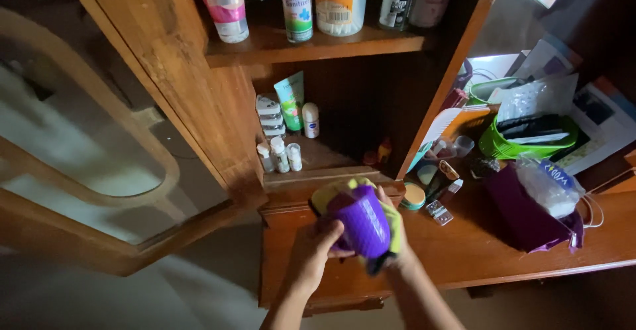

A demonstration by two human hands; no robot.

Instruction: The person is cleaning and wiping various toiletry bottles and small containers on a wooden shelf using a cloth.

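Fingers: left hand (pixel 317 247) gripped the purple cup (pixel 363 222); right hand (pixel 392 219) held a yellow cloth (pixel 331 192) around it.
Cup: tilted, between both hands, just in front of the shelf (pixel 311 44).

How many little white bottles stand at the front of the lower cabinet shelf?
3, side by side at the shelf's front left edge: left bottle, middle bottle, right bottle. The dark shelf back may hide more.
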